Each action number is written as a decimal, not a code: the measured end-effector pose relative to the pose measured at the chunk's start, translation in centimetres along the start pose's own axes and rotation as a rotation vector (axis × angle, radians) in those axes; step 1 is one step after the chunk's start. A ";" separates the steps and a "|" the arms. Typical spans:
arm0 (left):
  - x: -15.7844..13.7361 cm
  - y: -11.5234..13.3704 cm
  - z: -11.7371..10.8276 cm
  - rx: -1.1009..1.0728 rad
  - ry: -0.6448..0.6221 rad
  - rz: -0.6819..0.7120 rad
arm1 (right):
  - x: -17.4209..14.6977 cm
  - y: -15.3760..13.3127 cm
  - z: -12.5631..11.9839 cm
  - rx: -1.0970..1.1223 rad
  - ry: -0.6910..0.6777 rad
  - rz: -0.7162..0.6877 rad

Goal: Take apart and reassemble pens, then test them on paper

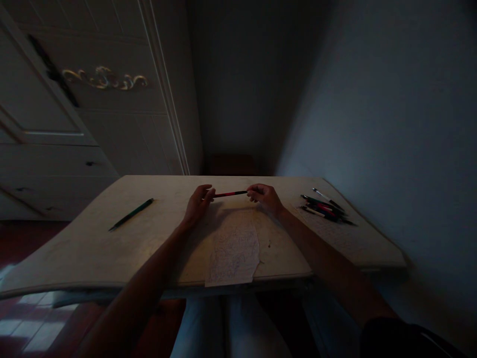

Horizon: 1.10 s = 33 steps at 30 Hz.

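A red pen with a dark end [230,194] spans the gap between my two hands, level and just above the far part of the table. My left hand [201,201] has its fingers closed on the pen's left end. At the dark right end, the fingertips of my right hand [264,195] pinch the pen. Below the hands, a torn sheet of paper [234,251] covered in scribbles lies at the table's near edge. Off to the left rests a single green pen [131,215], set at a slant.
Several pens [324,208] lie in a loose pile at the right, partly over another written sheet [335,233]. The pale table [164,238] meets a wall [391,149] on its right. A white cabinet [141,144] stands behind at the left.
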<state>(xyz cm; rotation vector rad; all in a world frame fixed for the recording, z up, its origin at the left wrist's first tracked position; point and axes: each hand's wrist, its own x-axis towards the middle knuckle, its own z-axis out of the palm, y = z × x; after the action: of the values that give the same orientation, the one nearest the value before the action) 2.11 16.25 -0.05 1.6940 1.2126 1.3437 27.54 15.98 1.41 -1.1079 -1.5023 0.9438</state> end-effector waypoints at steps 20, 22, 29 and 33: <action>-0.2 0.8 -0.1 0.066 -0.073 -0.022 | -0.1 -0.3 0.2 0.004 0.015 -0.023; -0.2 0.7 -0.1 0.101 -0.127 -0.024 | -0.1 -0.3 0.2 0.003 0.009 -0.025; 0.1 0.0 -0.2 0.001 -0.093 0.118 | -0.1 -0.2 0.2 -0.004 0.025 -0.016; -0.1 0.2 -0.2 -0.012 -0.056 0.091 | -0.2 -0.3 0.2 -0.006 0.027 -0.013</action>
<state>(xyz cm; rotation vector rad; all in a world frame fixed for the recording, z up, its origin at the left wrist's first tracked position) 2.02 16.11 0.17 1.7848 1.1063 1.3451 27.26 15.76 1.58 -1.1095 -1.4899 0.9128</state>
